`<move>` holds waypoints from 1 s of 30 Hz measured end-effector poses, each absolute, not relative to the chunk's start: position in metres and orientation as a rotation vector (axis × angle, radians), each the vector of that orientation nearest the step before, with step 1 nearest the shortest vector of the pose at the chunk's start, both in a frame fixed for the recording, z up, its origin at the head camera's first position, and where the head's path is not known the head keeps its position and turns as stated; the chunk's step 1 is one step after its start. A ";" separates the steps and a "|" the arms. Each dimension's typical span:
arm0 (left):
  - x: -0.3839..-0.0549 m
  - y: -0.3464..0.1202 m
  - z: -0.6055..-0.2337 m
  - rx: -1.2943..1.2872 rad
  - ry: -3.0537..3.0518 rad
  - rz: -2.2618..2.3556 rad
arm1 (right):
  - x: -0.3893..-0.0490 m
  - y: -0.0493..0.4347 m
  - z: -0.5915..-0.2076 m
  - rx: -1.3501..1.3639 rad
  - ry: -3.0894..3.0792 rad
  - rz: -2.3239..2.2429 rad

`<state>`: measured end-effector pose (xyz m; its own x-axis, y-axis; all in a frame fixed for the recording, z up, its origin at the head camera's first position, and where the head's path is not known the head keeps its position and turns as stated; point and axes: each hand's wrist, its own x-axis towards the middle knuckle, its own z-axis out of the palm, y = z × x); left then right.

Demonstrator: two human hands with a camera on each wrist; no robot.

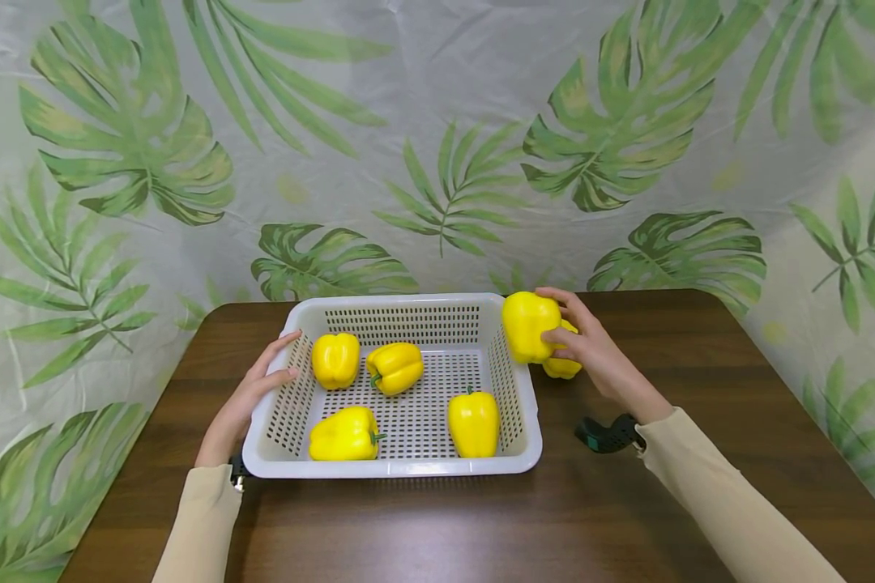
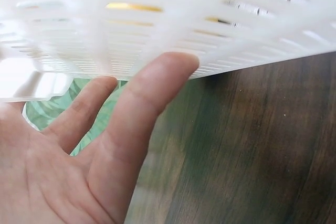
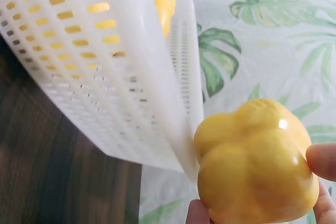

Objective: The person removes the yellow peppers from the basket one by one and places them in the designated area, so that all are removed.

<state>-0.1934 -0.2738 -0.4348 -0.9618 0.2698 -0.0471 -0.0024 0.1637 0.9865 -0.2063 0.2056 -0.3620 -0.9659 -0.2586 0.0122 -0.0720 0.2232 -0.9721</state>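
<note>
My right hand grips a yellow bell pepper, held at the right rim of a white perforated plastic basket. In the right wrist view the pepper's lobed bottom faces the camera, with fingertips on its sides. Another yellow bell pepper is on the table beyond that hand, partly hidden by it. My left hand rests against the basket's left side, fingers extended; the left wrist view shows its thumb at the slotted outer wall. Inside the basket lie several yellow bell peppers, spaced apart.
The basket stands on a dark brown wooden table. Behind the table hangs a pale cloth printed with green leaves. A dark strap hangs at the right wrist, above the table.
</note>
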 end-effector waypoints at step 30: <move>-0.195 -0.273 -0.435 0.244 2.221 1.889 | -0.204 0.265 -0.386 -0.271 2.448 -1.847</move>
